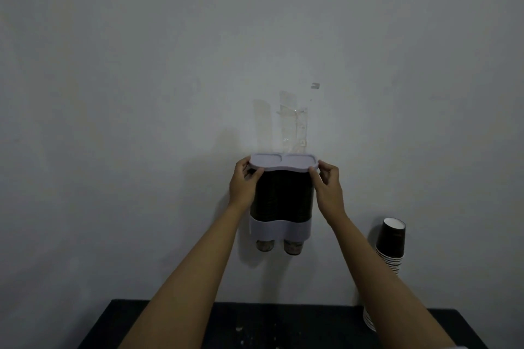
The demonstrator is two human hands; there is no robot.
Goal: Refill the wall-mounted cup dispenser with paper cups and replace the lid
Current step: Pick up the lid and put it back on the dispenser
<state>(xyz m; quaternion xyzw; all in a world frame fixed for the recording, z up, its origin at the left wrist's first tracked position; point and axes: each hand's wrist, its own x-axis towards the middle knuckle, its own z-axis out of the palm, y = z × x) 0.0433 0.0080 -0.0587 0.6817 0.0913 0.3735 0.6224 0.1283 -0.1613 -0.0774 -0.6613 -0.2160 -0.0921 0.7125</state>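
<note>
**Lid at the rim, not yet proven seated**

The pale lilac double-lobed plastic lid (pixel 283 162) sits across the top of the wall-mounted clear dispenser (pixel 281 207), which is packed with dark paper cups. The left hand (pixel 244 183) and right hand (pixel 327 184) each pinch one end of the lid. Uneven pressure could seat one side and leave the other cocked. Pushing hard may strain the taped wall mount. A leftover stack of dark paper cups (pixel 390 244) leans nearby above the black table (pixel 255 326); a stray elbow could topple it.

Matt plastic lid (pixel 283 162); paper cups (pixel 390 244) (glossy dark outside).
</note>
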